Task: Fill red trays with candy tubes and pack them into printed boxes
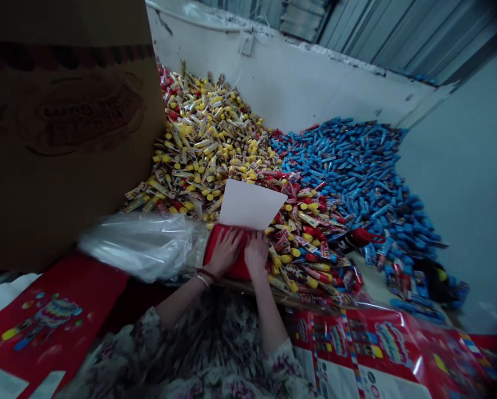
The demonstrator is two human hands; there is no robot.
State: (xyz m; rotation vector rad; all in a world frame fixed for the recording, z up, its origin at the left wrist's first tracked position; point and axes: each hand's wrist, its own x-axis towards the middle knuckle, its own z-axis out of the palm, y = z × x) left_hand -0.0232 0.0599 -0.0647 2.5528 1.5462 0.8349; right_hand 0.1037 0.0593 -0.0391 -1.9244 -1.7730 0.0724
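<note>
A red carton [236,270] with a raised white flap [250,204] stands in front of my body at the edge of the work surface. My left hand [227,250] lies over its red panel, fingers bent toward the fold below the flap. Beside it, my right hand [257,256] grips the carton's right part, fingertips at the same fold. Just left of the carton lies a bundle of clear plastic bags [144,244]. Yellow-capped candy tubes [215,144] are heaped behind the carton, and mixed red and yellow ones [307,238] lie close to my right hand.
A large brown cardboard box [69,144] blocks the left side. Blue candy tubes [348,166] pile up at the right against a white wall [307,94]. Flat red printed cartons lie at the lower left [65,316] and the lower right [381,343]. A dark red-and-black object [356,238] rests among the tubes.
</note>
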